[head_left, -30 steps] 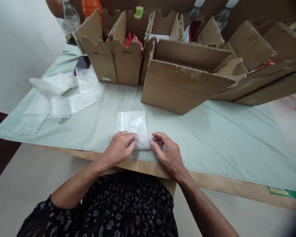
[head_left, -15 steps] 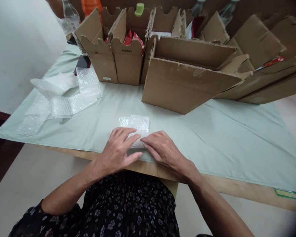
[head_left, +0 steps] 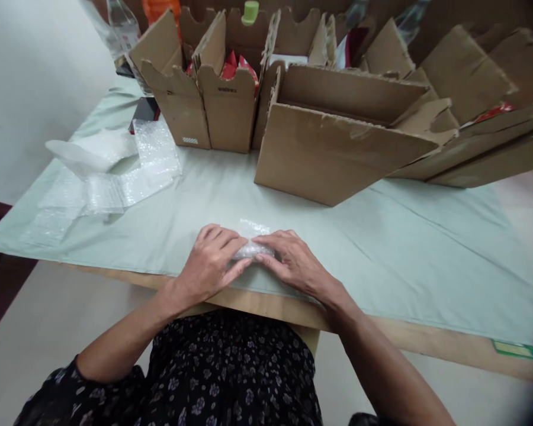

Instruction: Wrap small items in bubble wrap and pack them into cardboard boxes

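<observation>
A small piece of clear bubble wrap [head_left: 254, 251] is bunched or rolled on the green cloth near the table's front edge, a flatter part of it showing just behind. My left hand [head_left: 215, 257] grips its left end between thumb and fingers. On the right end, my right hand [head_left: 291, 260] pinches it the same way, fingertips close to those of the other hand. Whether anything lies inside the wrap cannot be made out.
More bubble wrap [head_left: 104, 192] lies loose on the cloth at the left. Open cardboard boxes [head_left: 346, 157] line the back, some with red packets [head_left: 235, 68]. Plastic bottles stand behind them. A green item [head_left: 522, 350] is at the right front edge.
The small bubble wrap was flat and is now rolled or folded up toward the front edge. My left thumb and fingers have closed on it; both hands hold it.
</observation>
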Motion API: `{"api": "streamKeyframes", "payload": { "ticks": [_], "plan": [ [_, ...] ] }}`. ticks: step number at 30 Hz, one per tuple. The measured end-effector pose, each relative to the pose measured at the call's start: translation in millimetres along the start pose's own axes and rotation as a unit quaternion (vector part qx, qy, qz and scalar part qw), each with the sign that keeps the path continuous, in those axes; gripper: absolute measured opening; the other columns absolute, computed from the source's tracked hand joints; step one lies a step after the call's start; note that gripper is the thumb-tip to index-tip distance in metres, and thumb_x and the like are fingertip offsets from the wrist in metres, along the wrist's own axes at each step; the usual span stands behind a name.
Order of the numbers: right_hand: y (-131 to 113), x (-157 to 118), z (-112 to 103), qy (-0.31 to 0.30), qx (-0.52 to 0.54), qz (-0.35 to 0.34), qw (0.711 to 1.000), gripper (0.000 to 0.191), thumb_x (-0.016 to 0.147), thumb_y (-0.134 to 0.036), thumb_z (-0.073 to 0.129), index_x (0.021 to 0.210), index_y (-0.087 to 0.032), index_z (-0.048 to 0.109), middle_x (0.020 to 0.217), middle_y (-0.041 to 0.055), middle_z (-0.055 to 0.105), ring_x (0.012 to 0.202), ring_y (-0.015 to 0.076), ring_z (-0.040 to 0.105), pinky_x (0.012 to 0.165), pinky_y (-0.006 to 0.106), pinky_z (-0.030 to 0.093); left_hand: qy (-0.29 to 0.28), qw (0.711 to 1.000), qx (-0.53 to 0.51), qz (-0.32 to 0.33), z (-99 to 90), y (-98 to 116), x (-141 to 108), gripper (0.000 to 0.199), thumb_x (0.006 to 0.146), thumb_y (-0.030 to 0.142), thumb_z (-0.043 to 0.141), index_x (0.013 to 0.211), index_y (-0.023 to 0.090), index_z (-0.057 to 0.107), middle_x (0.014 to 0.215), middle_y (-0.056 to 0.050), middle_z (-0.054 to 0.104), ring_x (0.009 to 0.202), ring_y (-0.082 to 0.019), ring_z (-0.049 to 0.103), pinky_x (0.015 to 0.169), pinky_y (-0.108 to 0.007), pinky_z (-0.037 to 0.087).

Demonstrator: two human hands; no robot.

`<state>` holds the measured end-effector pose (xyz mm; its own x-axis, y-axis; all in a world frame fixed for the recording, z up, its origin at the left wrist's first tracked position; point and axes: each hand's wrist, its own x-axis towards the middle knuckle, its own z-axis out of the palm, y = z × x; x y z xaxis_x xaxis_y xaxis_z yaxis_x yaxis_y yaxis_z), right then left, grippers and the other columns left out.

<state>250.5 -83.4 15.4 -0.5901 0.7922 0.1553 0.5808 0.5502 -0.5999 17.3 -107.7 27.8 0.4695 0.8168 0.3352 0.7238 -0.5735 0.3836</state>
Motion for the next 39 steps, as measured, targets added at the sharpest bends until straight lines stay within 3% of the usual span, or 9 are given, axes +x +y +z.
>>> {"api": "streamKeyframes", "payload": {
  "ticks": [5,12,17,22,25,28,31,35,39],
  "plan": [
    [-5.9,-3.3,3.6,0.041,-0.094,-0.012,0.995,0.042,0.096,-0.038,0.068,0.135,-0.023,0.067,0.134,0.0134,0.071,0.117,0.0313,0.065,0.096,0.048,0.05,-0.022,0.999,0.02,-0.022,4.0,-11.0,3.9,0.019,0.101,0.03,0.059,0.111,0.019,0.071,0.102,-0.009,0.076,0.099,-0.028,0.065,0.101,-0.05,0.049],
    [8.5,7.6,7.7,0.085,-0.035,0.074,0.993,0.033,0.097,-0.028,0.064,0.129,-0.024,0.069,0.119,0.0086,0.079,0.104,0.0285,0.07,0.093,0.047,0.053,0.216,0.963,-0.065,-0.147,0.2,4.7,-1.3,0.017,0.099,0.026,0.061,0.114,0.02,0.067,0.109,-0.008,0.068,0.106,-0.024,0.066,0.095,-0.042,0.056],
    [8.9,-1.1,-1.3,0.16,0.073,0.132,0.976,0.031,0.096,-0.034,0.063,0.124,-0.024,0.071,0.117,0.0061,0.079,0.099,0.0256,0.073,0.092,0.044,0.056,0.157,0.917,-0.263,-0.254,4.9,26.9,-27.1,0.011,0.097,0.029,0.063,0.102,0.021,0.068,0.098,-0.005,0.07,0.093,-0.018,0.068,0.087,-0.035,0.059],
    [-9.2,-14.8,5.6,0.184,0.034,0.072,0.98,0.026,0.096,-0.03,0.065,0.119,-0.023,0.073,0.115,0.0074,0.08,0.1,0.0257,0.072,0.093,0.044,0.053,0.037,0.754,-0.578,-0.312,24.7,34.1,-12.6,0.04,0.092,0.046,0.072,0.118,0.017,0.07,0.111,-0.012,0.076,0.105,-0.025,0.073,0.093,-0.043,0.061],
    [-17.2,-21.8,8.7,0.163,0.02,0.022,0.986,0.022,0.097,-0.029,0.063,0.115,-0.025,0.074,0.109,0.0068,0.079,0.101,0.0249,0.07,0.091,0.043,0.051,0.086,0.63,-0.699,-0.326,31.6,38.4,2.5,0.043,0.082,0.042,0.085,0.116,0.019,0.074,0.113,-0.009,0.078,0.113,-0.027,0.071,0.103,-0.045,0.056],
    [-17.7,-29.2,4.1,0.167,0.035,0.018,0.985,0.018,0.096,-0.03,0.065,0.11,-0.025,0.075,0.109,0.0074,0.076,0.102,0.0249,0.068,0.091,0.044,0.051,0.15,0.56,-0.733,-0.356,32.9,44.4,9.8,0.053,0.066,0.033,0.097,0.114,0.022,0.076,0.113,-0.003,0.078,0.113,-0.024,0.071,0.107,-0.04,0.053],
    [-13.5,-37.0,-3.5,0.161,0.103,0.055,0.98,0.018,0.093,-0.035,0.07,0.108,-0.026,0.074,0.124,0.0095,0.07,0.117,0.0278,0.065,0.103,0.049,0.05,0.164,0.562,-0.726,-0.362,31.7,50.4,12.7,0.052,0.061,0.034,0.099,0.106,0.021,0.078,0.107,-0.003,0.079,0.108,-0.024,0.072,0.105,-0.04,0.055],
    [-7.8,-45.4,-7.9,0.124,0.311,0.143,0.931,0.072,0.087,-0.059,0.075,0.149,-0.031,0.053,0.157,0.014,0.051,0.142,0.0322,0.053,0.113,0.053,0.047,0.167,0.605,-0.697,-0.348,30.7,58.2,19.1,0.044,0.064,0.04,0.097,0.098,0.019,0.078,0.095,-0.004,0.08,0.098,-0.025,0.074,0.098,-0.042,0.058],
    [-7.5,-47.7,-8.3,0.088,0.428,0.186,0.88,0.081,0.081,-0.068,0.078,0.147,-0.027,0.055,0.142,0.0125,0.063,0.124,0.0285,0.064,0.104,0.044,0.053,0.165,0.612,-0.691,-0.347,35.0,65.7,26.8,0.039,0.064,0.04,0.096,0.092,0.019,0.079,0.091,-0.003,0.079,0.09,-0.023,0.074,0.091,-0.04,0.06]
  ]
}}
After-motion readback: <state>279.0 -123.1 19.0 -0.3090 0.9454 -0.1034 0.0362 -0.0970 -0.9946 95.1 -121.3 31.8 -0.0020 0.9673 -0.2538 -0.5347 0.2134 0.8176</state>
